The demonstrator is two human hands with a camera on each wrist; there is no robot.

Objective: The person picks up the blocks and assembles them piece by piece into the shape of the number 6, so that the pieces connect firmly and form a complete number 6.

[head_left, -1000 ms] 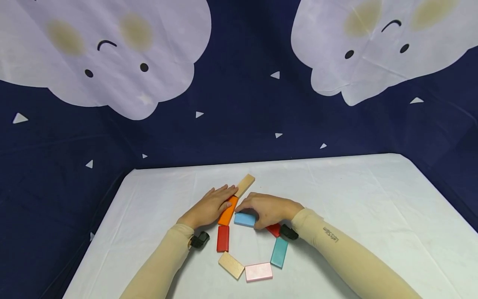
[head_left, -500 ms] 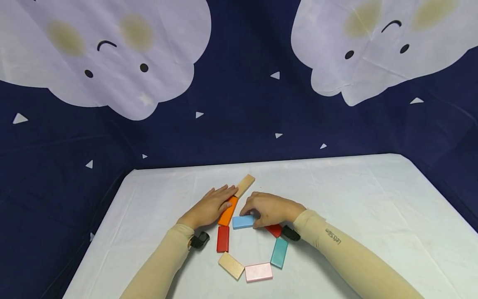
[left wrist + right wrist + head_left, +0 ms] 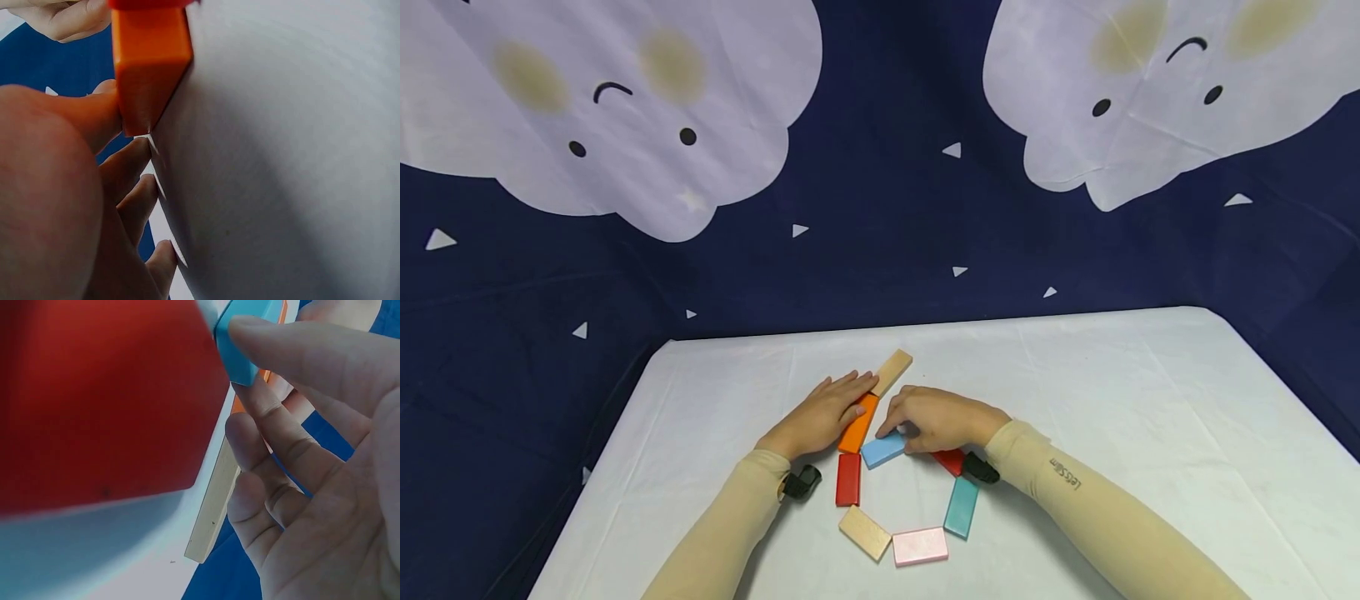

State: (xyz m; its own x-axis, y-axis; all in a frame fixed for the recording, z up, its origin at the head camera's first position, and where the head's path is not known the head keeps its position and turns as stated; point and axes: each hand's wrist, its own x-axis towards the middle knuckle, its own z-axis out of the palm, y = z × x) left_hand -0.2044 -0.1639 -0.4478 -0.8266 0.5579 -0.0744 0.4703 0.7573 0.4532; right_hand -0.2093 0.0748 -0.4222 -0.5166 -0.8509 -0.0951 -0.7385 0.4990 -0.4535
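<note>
My right hand (image 3: 947,418) pinches a light blue rectangular block (image 3: 882,451) between thumb and fingers; the right wrist view shows the thumb on one side of that blue block (image 3: 250,353). The block slants, its left end close to an orange block (image 3: 854,435). My left hand (image 3: 823,415) lies along the orange block with its fingers extended. Its thumb touches the orange block (image 3: 150,62) in the left wrist view, and its fingertips reach the end of a plain wooden block (image 3: 893,371). Part of the orange block is hidden under that hand.
A red block (image 3: 847,479), a second wooden block (image 3: 865,532), a pink block (image 3: 920,547) and a teal block (image 3: 961,507) curve round the near side. Another red block (image 3: 951,461) sits partly under my right hand. All lie on a white-covered table (image 3: 1112,400).
The blue block has shifted a little left and towards me, and has turned so its left end points nearer. My right fingers have stayed on it. My left hand has not moved.
</note>
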